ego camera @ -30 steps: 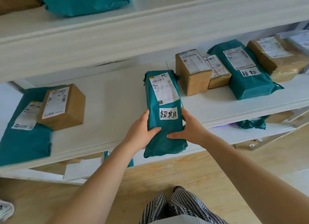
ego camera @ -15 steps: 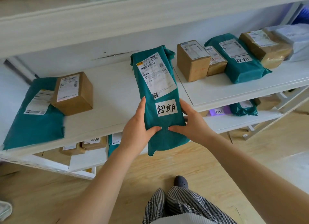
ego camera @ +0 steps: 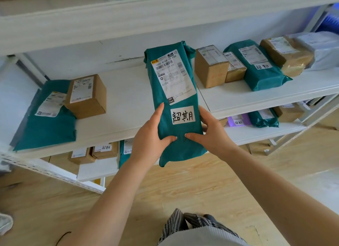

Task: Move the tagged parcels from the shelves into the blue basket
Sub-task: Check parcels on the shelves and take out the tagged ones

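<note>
Holding a tagged teal parcel upright between both hands

We hold a long teal plastic mailer parcel [ego camera: 174,106] in front of the white metal shelving unit [ego camera: 128,102], lifted off the shelf board and tilted so its printed face looks up at us. Our left hand [ego camera: 148,141] grips its lower left edge, fingers running up the side and thumb laid across the front. Our right hand [ego camera: 211,133] mirrors that on the lower right edge, thumb pointing inward, so the two thumb tips nearly meet on the front, just below a white handwritten tag [ego camera: 182,115]. Above the tag sits a white printed shipping label [ego camera: 173,75].

The parcel's long axis runs away from us, from the bottom end near our wrists to a crumpled top end that points toward the back of the shelf. Both hands clamp the near third, so most of its length stands unsupported beyond our fingers. Neither hand is clearly nearer; the hold looks even.

The blue basket does not appear in view, so we cannot tell which way the carry must go. We judge that the next move is a turn away from the shelf with the parcel kept in this two-handed hold.

Another teal mailer with a handwritten tag [ego camera: 256,67] lies on the same shelf, well to the right, between brown cardboard boxes [ego camera: 211,69].
</note>
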